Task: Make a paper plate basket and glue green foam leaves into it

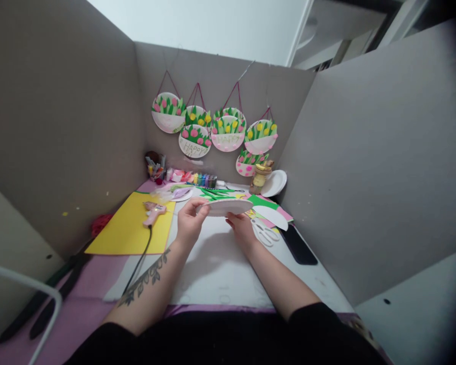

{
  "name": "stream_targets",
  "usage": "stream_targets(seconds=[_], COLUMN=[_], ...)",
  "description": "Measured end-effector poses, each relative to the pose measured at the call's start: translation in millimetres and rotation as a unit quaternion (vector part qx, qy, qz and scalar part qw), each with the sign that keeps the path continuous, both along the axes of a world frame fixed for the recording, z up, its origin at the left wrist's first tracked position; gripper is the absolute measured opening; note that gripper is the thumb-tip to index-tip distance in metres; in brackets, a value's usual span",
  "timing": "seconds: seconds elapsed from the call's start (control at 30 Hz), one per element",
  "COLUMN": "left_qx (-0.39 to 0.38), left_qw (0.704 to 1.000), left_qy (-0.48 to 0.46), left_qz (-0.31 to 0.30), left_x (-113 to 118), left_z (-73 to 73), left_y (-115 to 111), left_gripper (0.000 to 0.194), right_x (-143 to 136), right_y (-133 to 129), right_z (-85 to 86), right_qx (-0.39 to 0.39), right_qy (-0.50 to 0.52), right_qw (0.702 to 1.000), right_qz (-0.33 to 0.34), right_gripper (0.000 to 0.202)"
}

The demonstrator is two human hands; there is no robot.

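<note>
A white paper plate [230,207], tilted so that I look mostly along its edge, is held above the table between my two hands. My left hand [190,223] grips its left side, thumb at the near rim. Under the near right edge, the fingers of my right hand [242,229] are closed on the plate. Just beyond it show green paper leaves [215,193]; I cannot tell whether they touch the plate. White-handled scissors [265,234] and a white half plate [270,216] lie right of my right hand. A pink glue gun [154,213] rests left of my left hand.
Yellow sheets [125,230] lie under the glue gun, whose black cord [141,261] runs forward. A black phone [298,246] lies at right. Paint bottles [201,179], a pen holder [155,167] and stacked plates [275,183] line the back. Decorated plates [228,139] hang on the grey panel [220,71].
</note>
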State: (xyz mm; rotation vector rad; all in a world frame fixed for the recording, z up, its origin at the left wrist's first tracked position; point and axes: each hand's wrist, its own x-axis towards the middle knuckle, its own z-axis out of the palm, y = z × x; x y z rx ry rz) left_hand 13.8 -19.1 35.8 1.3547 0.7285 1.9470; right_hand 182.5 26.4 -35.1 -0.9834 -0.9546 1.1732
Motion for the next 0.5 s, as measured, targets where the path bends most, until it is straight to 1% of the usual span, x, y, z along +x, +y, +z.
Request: stream_targets(seconds=[0.2, 0.37, 0.5], left_qx=[-0.008, -0.02, -0.026], left_qw=[1.0, 0.999, 0.999], left_qy=[-0.018, -0.024, -0.035], left_qz=[-0.017, -0.015, -0.029], left_x=[-0.2, -0.3, -1.0], left_z=[-1.5, -1.6, -2.7], left_y=[1.9, 2.6, 3.8], left_gripper=[0.013, 0.014, 0.013], right_x=[1.1, 1.0, 1.8], right_y=[-1.1, -1.6, -0.7], right_z=[2.1, 3.2, 1.9], right_qx=[0.005, 0.008, 0.009], right_qy=[0.007, 0.015, 0.009], right_qw=[1.0, 1.0, 1.0], right_qz=[0.004, 0.006, 0.005], right_gripper=[0.023, 0.023, 0.025])
